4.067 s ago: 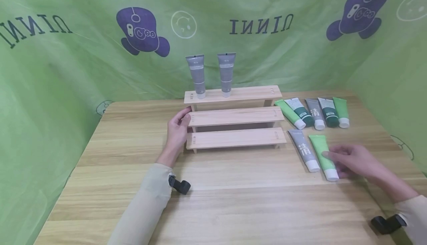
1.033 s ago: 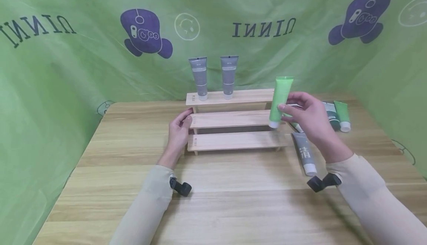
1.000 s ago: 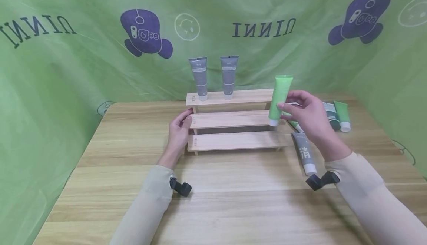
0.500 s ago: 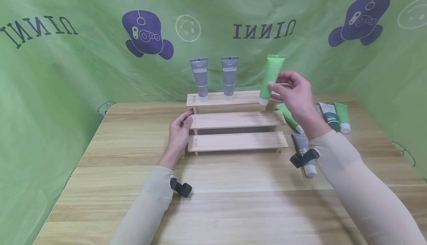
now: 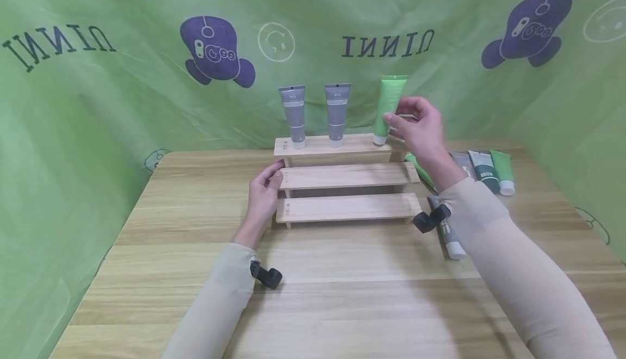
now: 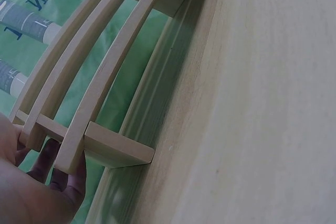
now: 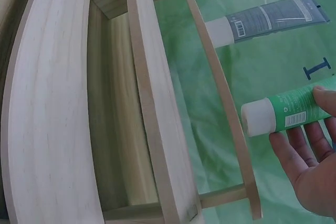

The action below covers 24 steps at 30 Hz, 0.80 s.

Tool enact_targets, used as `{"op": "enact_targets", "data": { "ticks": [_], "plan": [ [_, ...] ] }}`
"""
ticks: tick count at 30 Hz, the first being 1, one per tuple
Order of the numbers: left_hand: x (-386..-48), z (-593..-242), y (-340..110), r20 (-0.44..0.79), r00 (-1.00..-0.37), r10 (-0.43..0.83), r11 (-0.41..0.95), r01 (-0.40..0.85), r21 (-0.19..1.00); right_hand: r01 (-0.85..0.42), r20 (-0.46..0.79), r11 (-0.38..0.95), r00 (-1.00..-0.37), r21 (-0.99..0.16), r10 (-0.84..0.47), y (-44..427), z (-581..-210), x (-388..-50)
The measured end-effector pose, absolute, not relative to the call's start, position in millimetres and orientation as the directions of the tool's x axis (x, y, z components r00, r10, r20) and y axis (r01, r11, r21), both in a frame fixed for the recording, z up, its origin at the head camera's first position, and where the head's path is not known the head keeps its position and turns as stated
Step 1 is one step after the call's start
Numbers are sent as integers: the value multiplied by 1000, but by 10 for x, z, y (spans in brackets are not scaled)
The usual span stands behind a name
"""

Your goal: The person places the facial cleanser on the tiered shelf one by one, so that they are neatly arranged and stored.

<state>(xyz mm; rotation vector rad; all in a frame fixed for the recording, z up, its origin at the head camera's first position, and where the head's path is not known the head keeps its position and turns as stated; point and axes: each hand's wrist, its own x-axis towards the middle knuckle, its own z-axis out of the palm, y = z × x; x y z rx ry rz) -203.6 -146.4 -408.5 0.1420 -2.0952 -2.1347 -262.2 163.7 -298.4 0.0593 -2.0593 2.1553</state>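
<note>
My right hand (image 5: 419, 131) pinches a light green squeeze tube (image 5: 389, 106) between thumb and fingers, its white cap (image 7: 259, 117) pointing down. The tube is nearly upright at the right part of the top tier of a three-tier wooden rack (image 5: 347, 176). Whether its cap touches the board, I cannot tell. Two grey squeeze tubes, a left one (image 5: 294, 114) and a right one (image 5: 336, 112), stand on their caps on that same tier. My left hand (image 5: 261, 193) holds the rack's left end, with fingers behind the boards (image 6: 71, 179) in the left wrist view.
Right of the rack lie a grey tube (image 5: 447, 228), partly behind the right wrist camera, and a back row with a green-and-white tube (image 5: 484, 171), a green tube (image 5: 502, 171) and others partly hidden by the arm. A green curtain (image 5: 146, 93) hangs behind the wooden table (image 5: 195, 207).
The right hand took the green tube from the table on the right, lifted it, and carried it left and back to above the top tier. The left hand stays at the rack.
</note>
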Motion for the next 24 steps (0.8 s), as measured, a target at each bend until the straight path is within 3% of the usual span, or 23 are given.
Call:
{"op": "enact_targets", "data": {
  "ticks": [24],
  "plan": [
    [-2038,-4093,-1484,38,-987,-156,-1,39,999,-190,196,82,-978,-978,70,1647,-3071,-2602]
  ]
}}
